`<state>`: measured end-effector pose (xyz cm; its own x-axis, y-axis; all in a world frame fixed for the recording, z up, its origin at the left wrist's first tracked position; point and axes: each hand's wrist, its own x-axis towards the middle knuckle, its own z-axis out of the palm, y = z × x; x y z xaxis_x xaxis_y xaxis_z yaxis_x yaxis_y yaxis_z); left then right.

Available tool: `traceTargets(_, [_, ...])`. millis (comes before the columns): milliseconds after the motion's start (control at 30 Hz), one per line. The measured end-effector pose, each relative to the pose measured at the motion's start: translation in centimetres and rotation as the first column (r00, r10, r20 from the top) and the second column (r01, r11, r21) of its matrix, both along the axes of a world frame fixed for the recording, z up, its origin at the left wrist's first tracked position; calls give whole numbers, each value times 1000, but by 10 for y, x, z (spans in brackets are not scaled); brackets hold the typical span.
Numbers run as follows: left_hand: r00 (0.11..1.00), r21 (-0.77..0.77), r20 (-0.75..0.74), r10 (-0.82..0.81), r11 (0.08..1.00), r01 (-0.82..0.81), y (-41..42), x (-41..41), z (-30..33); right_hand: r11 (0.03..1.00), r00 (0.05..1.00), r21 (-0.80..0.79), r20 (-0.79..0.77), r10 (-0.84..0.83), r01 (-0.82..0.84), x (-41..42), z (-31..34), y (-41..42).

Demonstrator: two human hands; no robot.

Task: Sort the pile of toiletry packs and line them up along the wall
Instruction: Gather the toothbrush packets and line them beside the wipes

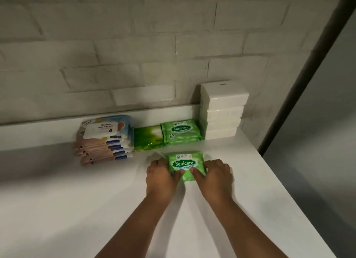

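Observation:
A green Sanicare wipes pack [185, 163] lies on the white counter, gripped from both sides: my left hand [161, 175] holds its left edge and my right hand [215, 174] its right edge. Along the wall behind it stand, from left to right, a stack of several pastel wipes packs [104, 140], a dark green pack [148, 138], another Sanicare pack [181, 131] and a stack of several white packs [223, 111].
The white counter [96, 200] ends at a right edge [285, 182] running diagonally, with a dark vertical strip [308, 68] and a grey surface beyond. A low white ledge [38, 134] runs along the painted brick wall.

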<state>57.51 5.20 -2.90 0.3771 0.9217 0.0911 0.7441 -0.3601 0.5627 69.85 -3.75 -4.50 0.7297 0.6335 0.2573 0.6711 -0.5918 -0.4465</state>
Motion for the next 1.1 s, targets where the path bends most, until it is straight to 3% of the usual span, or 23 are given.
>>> traceTargets(133, [952, -168, 304, -20, 983, 75, 13, 8, 0, 987, 990, 156, -128, 59, -39, 6, 4, 10])
traceTargets(267, [869, -230, 493, 39, 969, 87, 25, 12, 15, 907, 865, 421, -455, 210, 1, 6, 23, 24])
traceTargets(367, [803, -273, 590, 83, 957, 101, 42, 21, 30, 860, 837, 510, -475, 271, 11, 10, 44, 42])
traceTargets(500, [794, -247, 593, 132, 969, 22, 73, 36, 45, 848, 829, 530, -473, 300, -4, 23, 54, 72])
traceTargets(733, [829, -144, 555, 67, 989, 17, 106, 52, 28, 974, 955, 206, -254, 150, -99, 35, 39, 96])
traceTargets(900, [880, -13, 475, -20, 999, 29, 110, 59, 13, 996, 993, -21, -84, 81, -83, 34, 43, 96])
traceTargets(1000, [926, 192, 374, -58, 981, -16, 108, 57, 12, 998, 998, -14, 10, 68, -68, 31, 46, 93])
traceTargets(1100, [951, 390, 218, -218, 913, 120, 108, 54, 16, 981, 970, 126, 215, 116, -146, 30, 40, 92])
